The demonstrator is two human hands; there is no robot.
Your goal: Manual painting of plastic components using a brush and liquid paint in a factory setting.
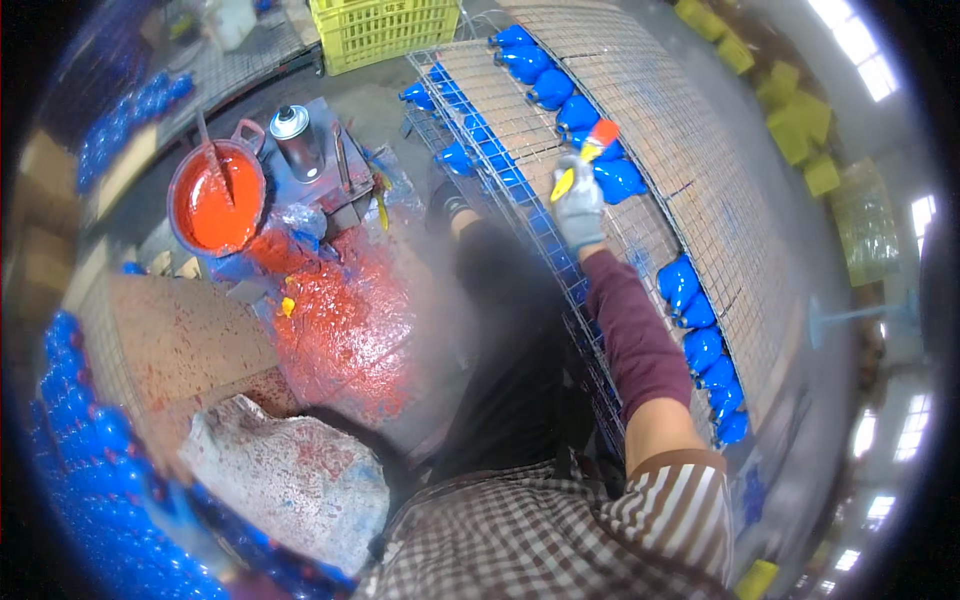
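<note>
My right hand, in a grey glove, is closed around a paintbrush with a yellow handle and a red-coated head. It is held over a wire rack beside a row of glossy blue rounded pieces; whether the brush touches one I cannot tell. More blue pieces line the rack nearer to me. At the lower left, my left hand is a smeared shape by a mass of glossy blue pieces. Motion blur hides its fingers and anything in them.
A bucket of red paint with a stick in it stands left, near a spray can. Red paint coats the floor. A paint-spotted cloth-covered seat, cardboard and a yellow crate are around me.
</note>
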